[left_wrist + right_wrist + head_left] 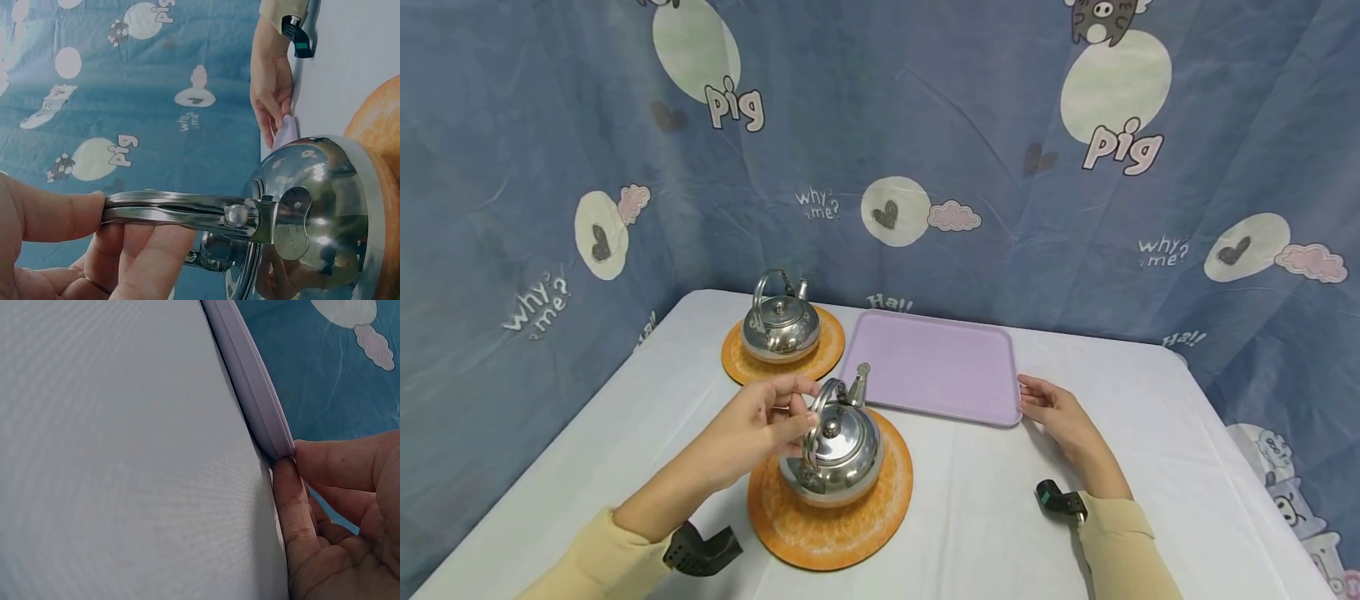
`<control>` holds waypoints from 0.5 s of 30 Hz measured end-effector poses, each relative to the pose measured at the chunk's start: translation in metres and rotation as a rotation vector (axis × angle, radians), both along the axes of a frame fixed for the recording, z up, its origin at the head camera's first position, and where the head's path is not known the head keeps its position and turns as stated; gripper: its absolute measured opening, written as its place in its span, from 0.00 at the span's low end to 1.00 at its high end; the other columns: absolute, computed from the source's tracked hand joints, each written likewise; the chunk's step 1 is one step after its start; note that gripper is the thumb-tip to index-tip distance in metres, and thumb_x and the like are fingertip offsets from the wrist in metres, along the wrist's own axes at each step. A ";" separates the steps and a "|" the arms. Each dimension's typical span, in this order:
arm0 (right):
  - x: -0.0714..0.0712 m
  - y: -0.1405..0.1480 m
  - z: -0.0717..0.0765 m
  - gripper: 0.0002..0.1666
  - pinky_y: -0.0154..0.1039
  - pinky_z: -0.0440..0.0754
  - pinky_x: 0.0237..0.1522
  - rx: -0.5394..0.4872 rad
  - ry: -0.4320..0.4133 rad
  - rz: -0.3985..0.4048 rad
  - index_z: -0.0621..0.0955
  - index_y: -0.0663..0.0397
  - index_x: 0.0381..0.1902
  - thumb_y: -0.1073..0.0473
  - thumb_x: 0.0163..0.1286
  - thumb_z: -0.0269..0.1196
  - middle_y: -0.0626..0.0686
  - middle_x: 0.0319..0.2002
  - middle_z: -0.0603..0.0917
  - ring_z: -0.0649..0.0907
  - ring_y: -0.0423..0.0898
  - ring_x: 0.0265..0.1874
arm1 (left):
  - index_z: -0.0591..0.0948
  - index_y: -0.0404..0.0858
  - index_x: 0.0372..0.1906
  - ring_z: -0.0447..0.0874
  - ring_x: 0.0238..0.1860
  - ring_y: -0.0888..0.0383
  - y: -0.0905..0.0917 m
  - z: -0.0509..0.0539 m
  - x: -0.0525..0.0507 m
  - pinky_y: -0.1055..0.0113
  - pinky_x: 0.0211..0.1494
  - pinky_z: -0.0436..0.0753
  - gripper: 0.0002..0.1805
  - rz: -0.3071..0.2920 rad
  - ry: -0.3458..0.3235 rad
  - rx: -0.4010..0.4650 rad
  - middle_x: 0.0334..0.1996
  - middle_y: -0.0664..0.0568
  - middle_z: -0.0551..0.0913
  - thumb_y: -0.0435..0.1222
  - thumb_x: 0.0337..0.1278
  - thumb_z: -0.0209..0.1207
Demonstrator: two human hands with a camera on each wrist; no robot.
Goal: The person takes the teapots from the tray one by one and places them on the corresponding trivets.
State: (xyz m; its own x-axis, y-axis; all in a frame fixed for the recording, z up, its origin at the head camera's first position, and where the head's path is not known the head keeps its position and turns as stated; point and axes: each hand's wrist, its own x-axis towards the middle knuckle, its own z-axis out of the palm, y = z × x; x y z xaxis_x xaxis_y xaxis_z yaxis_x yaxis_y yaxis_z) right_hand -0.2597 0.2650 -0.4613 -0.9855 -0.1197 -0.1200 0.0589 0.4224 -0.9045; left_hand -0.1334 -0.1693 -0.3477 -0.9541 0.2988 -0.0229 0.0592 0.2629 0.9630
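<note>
My left hand (752, 429) pinches the arched handle of a shiny metal kettle (842, 454), thumb on one side and fingers on the other. That kettle sits on a round orange mat (880, 525), its spout pointing toward the back. Close up in the left wrist view, the handle (181, 207) lies between thumb and fingertips. At the right side of a lilac rectangular tray (932, 367), my right hand (1056, 417) holds the rim near the front corner. The right wrist view has the thumb and a finger on either side of the tray's edge (253, 387).
A second metal kettle (781, 329) stands on another orange mat (831, 346) at the back left, beside the tray. White cloth (985, 508) covers the table. A blue printed curtain (1000, 275) hangs close behind and along the sides.
</note>
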 end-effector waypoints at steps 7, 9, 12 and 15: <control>-0.001 -0.001 -0.001 0.35 0.18 0.78 0.49 0.002 -0.001 -0.001 0.67 0.71 0.80 0.70 0.79 0.61 0.68 0.66 0.76 0.79 0.40 0.55 | 0.73 0.24 0.69 0.82 0.34 0.60 0.002 0.001 0.001 0.62 0.41 0.92 0.25 0.008 -0.028 0.017 0.35 0.50 0.77 0.30 0.73 0.63; -0.001 -0.001 -0.002 0.35 0.18 0.78 0.49 0.002 -0.004 -0.003 0.67 0.70 0.80 0.70 0.79 0.61 0.68 0.67 0.76 0.79 0.39 0.54 | 0.72 0.24 0.69 0.83 0.35 0.60 0.003 0.000 0.002 0.61 0.42 0.93 0.25 0.009 -0.042 0.031 0.35 0.51 0.77 0.30 0.74 0.63; -0.001 -0.001 -0.003 0.34 0.18 0.78 0.49 0.000 -0.005 -0.009 0.67 0.70 0.79 0.70 0.79 0.61 0.68 0.67 0.76 0.79 0.37 0.53 | 0.72 0.24 0.69 0.83 0.35 0.60 0.003 -0.001 0.003 0.60 0.43 0.93 0.25 0.007 -0.051 0.050 0.34 0.52 0.78 0.30 0.74 0.63; -0.001 0.000 -0.003 0.35 0.18 0.79 0.49 0.000 -0.001 -0.011 0.67 0.70 0.79 0.70 0.79 0.61 0.67 0.66 0.77 0.78 0.36 0.52 | 0.72 0.25 0.68 0.84 0.36 0.60 0.004 -0.001 0.003 0.60 0.44 0.93 0.25 0.003 -0.050 0.059 0.34 0.52 0.78 0.30 0.74 0.63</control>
